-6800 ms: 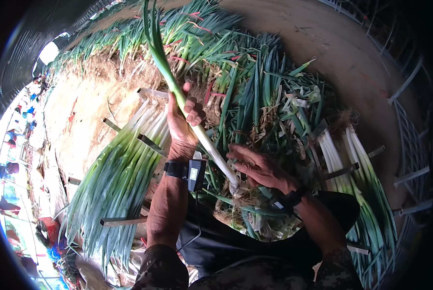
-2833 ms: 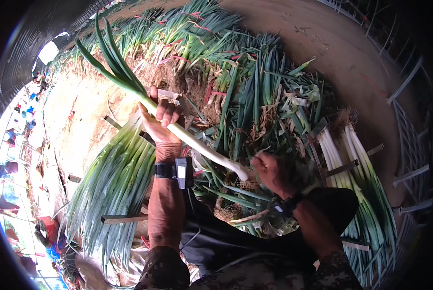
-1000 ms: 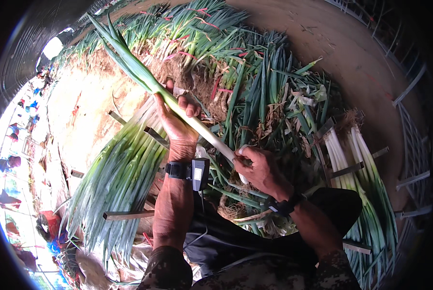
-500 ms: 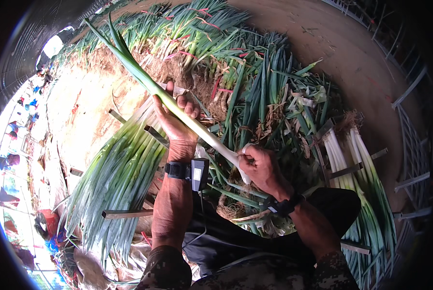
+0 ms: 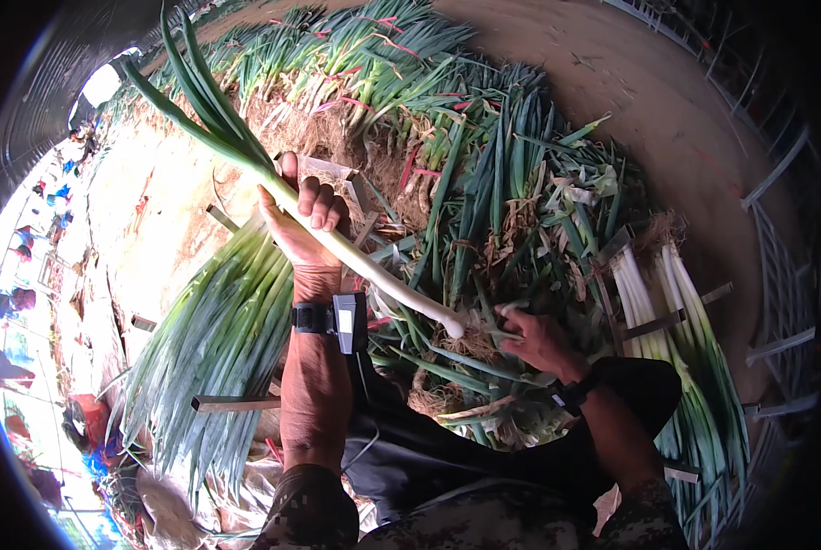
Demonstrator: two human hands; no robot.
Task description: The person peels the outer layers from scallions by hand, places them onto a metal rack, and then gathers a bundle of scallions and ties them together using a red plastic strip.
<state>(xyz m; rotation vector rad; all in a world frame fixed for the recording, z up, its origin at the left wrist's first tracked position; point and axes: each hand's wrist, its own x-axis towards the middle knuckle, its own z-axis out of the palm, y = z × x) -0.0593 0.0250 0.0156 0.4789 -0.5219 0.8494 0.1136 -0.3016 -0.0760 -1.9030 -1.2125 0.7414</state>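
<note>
My left hand (image 5: 305, 220) is closed round a long green onion (image 5: 374, 272) at the upper part of its white stalk. The green leaves fan out toward the upper left, and the white root end points to the lower right. Just past that end is my right hand (image 5: 540, 343), apart from the stalk, its fingers drawn together. Something pale and blurred shows at those fingertips; I cannot make it out. Left of my left forearm, a bundle of green onions (image 5: 210, 335) lies across metal bars, leaves toward me.
More trimmed white-stalked green onions (image 5: 694, 357) rest in a metal rack (image 5: 653, 325) at the right. Leafy onions and peelings (image 5: 520, 197) are heaped ahead. Farther off lie bunches with red ties (image 5: 355, 55). Bare ground (image 5: 649, 92) stretches beyond at the far right.
My left hand has shifted a little left with the green onion. My right hand has come off its root end and moved right and down.
</note>
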